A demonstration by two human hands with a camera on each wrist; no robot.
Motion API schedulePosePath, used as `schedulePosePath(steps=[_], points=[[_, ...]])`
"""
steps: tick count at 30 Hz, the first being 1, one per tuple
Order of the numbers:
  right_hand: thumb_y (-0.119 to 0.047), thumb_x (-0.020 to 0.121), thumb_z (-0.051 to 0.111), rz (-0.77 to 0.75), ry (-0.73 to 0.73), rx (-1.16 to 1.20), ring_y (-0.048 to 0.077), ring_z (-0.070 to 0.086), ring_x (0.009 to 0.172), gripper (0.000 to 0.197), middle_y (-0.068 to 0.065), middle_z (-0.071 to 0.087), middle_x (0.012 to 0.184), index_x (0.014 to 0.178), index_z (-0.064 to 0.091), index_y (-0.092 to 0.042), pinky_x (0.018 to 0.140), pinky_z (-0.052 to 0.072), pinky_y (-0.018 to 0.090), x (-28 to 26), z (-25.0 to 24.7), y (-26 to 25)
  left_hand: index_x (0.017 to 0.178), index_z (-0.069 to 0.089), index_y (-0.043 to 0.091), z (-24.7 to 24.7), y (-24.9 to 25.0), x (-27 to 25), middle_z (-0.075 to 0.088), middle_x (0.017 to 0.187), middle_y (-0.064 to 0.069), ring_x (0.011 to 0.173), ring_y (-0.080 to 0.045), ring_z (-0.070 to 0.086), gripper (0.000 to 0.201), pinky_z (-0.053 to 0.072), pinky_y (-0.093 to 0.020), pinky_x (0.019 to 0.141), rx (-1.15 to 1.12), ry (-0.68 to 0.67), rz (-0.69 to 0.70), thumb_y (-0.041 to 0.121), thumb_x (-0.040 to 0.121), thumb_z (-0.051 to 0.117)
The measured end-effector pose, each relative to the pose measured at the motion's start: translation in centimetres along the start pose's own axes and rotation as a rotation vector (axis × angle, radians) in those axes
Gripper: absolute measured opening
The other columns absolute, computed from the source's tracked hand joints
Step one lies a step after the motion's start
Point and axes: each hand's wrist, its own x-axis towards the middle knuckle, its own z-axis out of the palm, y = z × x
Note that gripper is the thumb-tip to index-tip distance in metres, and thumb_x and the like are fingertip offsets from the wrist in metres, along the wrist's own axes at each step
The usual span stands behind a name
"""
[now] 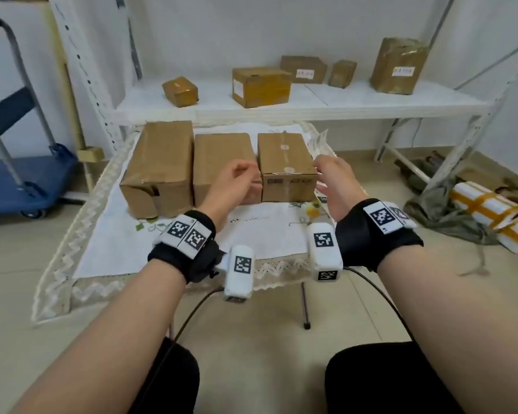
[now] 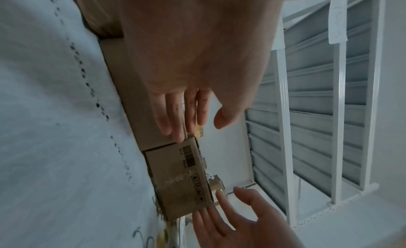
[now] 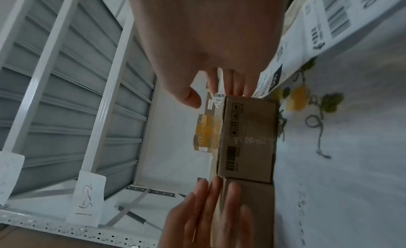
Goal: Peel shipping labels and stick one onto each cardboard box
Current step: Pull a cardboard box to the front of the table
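Three brown cardboard boxes stand in a row on a small cloth-covered table (image 1: 168,252): a left box (image 1: 159,165), a middle box (image 1: 222,159) and a right box (image 1: 286,165) with a printed barcode on its front. My left hand (image 1: 245,173) hovers in front of the gap between the middle and right boxes, fingers straight and empty (image 2: 195,123). My right hand (image 1: 322,171) is at the right box's right side, also empty with relaxed fingers (image 3: 213,95). A white sheet of shipping labels (image 3: 307,35) lies on the cloth beside the right box (image 3: 248,139), partly under my right hand.
A white metal shelf (image 1: 356,100) behind the table carries several taped boxes, some with labels. A blue platform trolley (image 1: 27,174) stands at the left. Wrapped white parcels (image 1: 491,213) and a dark bag lie on the floor at the right.
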Motion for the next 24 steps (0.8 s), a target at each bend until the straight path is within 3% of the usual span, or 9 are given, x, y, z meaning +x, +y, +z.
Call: schedulePosePath(steps=[3,5,7,10,13,16,19,22,24], points=[[-0.031,0.084,0.059,-0.027,0.015,0.012,0.023,0.055,0.105,0.022,-0.002,0.059,0.106,0.103,0.057,-0.023,0.093,0.046,0.036,1.5,-0.2,1.3,0.122,0.06,0.026,0.6,-0.4,1.3,0.067,0.121,0.008,0.101,-0.012,0.073,0.018,0.053,-0.035,0.1,-0.005,0.02,0.0,0.028,0.105,0.053],[-0.029,0.087,0.056,-0.004,-0.007,-0.016,0.024,0.052,0.096,0.009,0.002,0.054,0.096,0.091,0.053,-0.022,0.08,0.044,0.033,1.9,0.2,1.5,0.116,0.06,0.031,0.6,-0.4,1.6,0.067,0.12,0.01,0.101,-0.012,0.072,0.013,0.051,-0.037,0.104,-0.002,0.023,-0.003,0.031,0.104,0.054],[-0.025,0.091,0.053,0.017,0.004,-0.018,0.024,0.049,0.093,0.007,0.006,0.051,0.097,0.092,0.051,-0.019,0.08,0.043,0.034,2.3,0.2,1.4,0.117,0.059,0.033,0.9,-0.3,1.7,0.067,0.12,0.012,0.1,-0.011,0.072,0.014,0.05,-0.039,0.106,-0.004,0.045,-0.008,0.031,0.104,0.054],[-0.028,0.087,0.056,0.028,0.003,-0.042,0.025,0.052,0.101,0.021,0.006,0.055,0.109,0.104,0.055,-0.016,0.082,0.043,0.038,2.1,0.9,0.6,0.115,0.059,0.035,0.8,-0.1,1.6,0.067,0.123,0.012,0.1,-0.011,0.072,0.013,0.049,-0.041,0.108,-0.008,0.05,0.0,0.033,0.104,0.052],[-0.036,0.073,0.055,0.033,0.025,-0.112,0.027,0.051,0.099,0.023,0.007,0.052,0.112,0.088,0.058,-0.019,0.077,0.042,0.037,1.7,1.3,0.8,0.111,0.058,0.034,0.9,0.2,0.9,0.064,0.13,0.009,0.108,-0.011,0.068,0.01,0.046,-0.042,0.111,-0.025,-0.003,0.005,0.037,0.106,0.049],[-0.031,0.08,0.055,-0.005,0.049,-0.097,0.023,0.045,0.087,0.012,0.006,0.05,0.103,0.076,0.053,-0.021,0.071,0.038,0.032,1.0,1.1,1.0,0.131,0.06,0.022,1.1,0.1,0.3,0.061,0.135,0.008,0.113,-0.01,0.065,0.032,0.048,-0.037,0.108,-0.03,-0.009,0.03,0.038,0.105,0.051],[-0.028,0.092,0.055,-0.033,0.026,-0.052,0.021,0.053,0.095,0.01,0.002,0.058,0.104,0.09,0.061,-0.019,0.079,0.042,0.032,0.3,0.3,1.1,0.145,0.053,0.023,1.1,0.0,-0.1,0.062,0.135,0.007,0.118,-0.01,0.062,0.044,0.049,-0.031,0.104,-0.101,0.022,0.067,0.037,0.103,0.055],[-0.043,0.091,0.056,-0.036,-0.032,0.012,0.026,0.058,0.113,0.032,0.005,0.062,0.123,0.116,0.058,-0.024,0.081,0.046,0.039,-0.9,-0.3,0.7,0.144,0.053,0.028,1.1,0.3,-0.5,0.062,0.136,0.008,0.12,-0.009,0.061,0.042,0.049,-0.025,0.098,-0.193,0.055,0.108,0.034,0.103,0.057],[-0.051,0.091,0.056,-0.04,-0.072,0.074,0.027,0.06,0.113,0.039,0.005,0.062,0.122,0.121,0.053,-0.025,0.082,0.048,0.042,-1.8,-0.4,0.2,0.14,0.057,0.03,1.1,0.5,-0.7,0.065,0.133,0.008,0.12,-0.01,0.063,0.038,0.05,-0.027,0.099,-0.253,0.071,0.129,0.032,0.102,0.058]])
